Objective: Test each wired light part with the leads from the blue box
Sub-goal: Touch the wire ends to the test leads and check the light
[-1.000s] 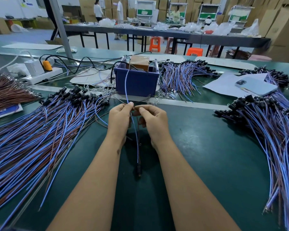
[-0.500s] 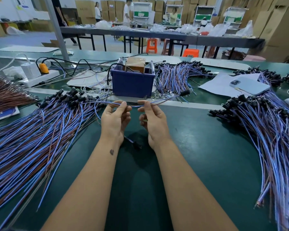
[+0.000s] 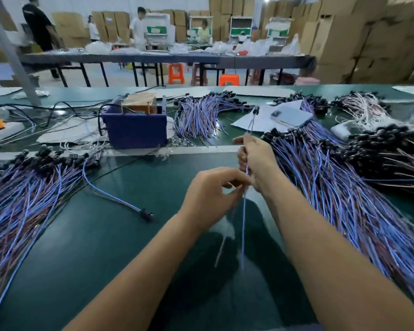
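Our right hand [image 3: 255,161] gripped one wired light part [image 3: 250,126], its black head raised toward the right pile [image 3: 339,187]. Our left hand [image 3: 210,197] pinched its trailing wires. The blue box [image 3: 139,130] sat on the worktop [image 3: 105,235] behind, left of both hands.

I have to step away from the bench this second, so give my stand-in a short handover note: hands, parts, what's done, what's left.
Right hand: grips one wired part, black head up, toward the right pile.
Left hand: pinches the same part's loose wire ends lower down.
Blue box: behind the hands, on the green table.
Another single part lies alone on the table.
Left pile: large, beside the left arm.
Done or left: which pile is tested cannot be told from the picture.
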{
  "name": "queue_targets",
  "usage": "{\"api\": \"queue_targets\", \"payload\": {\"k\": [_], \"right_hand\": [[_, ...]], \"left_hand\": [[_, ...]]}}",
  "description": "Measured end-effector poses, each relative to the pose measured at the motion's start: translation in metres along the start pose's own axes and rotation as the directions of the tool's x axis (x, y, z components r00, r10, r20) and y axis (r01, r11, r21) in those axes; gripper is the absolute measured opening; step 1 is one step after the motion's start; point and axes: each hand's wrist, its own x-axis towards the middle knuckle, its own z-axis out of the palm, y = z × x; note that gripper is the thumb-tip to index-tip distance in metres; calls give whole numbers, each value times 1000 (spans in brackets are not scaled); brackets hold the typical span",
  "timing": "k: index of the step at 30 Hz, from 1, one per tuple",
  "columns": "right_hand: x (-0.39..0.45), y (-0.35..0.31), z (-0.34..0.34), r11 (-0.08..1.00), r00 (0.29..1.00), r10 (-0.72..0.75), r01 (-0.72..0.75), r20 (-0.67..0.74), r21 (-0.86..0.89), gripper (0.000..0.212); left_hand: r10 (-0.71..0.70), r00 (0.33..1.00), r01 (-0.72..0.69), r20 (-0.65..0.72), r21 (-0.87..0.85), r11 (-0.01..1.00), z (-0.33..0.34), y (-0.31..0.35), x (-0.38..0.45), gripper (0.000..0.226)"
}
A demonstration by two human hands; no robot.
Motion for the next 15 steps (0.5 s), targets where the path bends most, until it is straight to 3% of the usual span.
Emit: {"api": "queue_targets", "payload": {"k": [5, 9, 12, 15], "right_hand": [[7, -38, -81, 874, 987, -151, 107, -56, -474, 35], [10, -40, -130, 680, 970, -217, 70, -109, -730, 37], [12, -31, -144, 495, 951, -214, -90, -222, -864, 38], [8, -22, -125, 376, 916, -309, -128, -254, -918, 42]], "left_hand": [[-32, 972, 42, 234, -38, 998, 52, 32, 17, 34], [-41, 935, 67, 353, -62, 996, 70, 37, 13, 33], [-76, 940, 112, 334, -91, 990, 69, 28, 5, 28], [-200, 965, 222, 170, -127, 967, 54, 12, 1, 29]]}}
